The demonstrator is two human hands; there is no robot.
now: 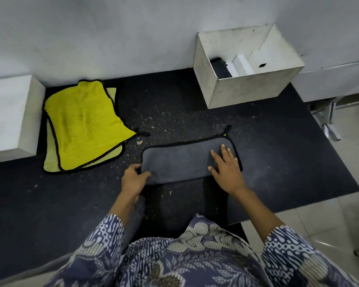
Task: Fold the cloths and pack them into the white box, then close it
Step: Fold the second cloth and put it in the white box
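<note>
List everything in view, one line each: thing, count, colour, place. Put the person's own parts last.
Grey cloth: one, dark grey with black edging, folded, centre of the table.
Yellow cloths: two, yellow with black edging, stacked flat, left of the grey cloth.
White box: one, open, back right of the table; something dark lies inside.
White block: one, left edge of the table.
Table: one, black, speckled with crumbs.
Left hand: one, gripping the grey cloth's left end.
Right hand: one, pressed flat on the cloth's right end.

I see a grey cloth (pixel 180 160) folded flat; two yellow cloths (pixel 83 123) lie unfolded left; the white box (pixel 247 88) stands open behind.
</note>
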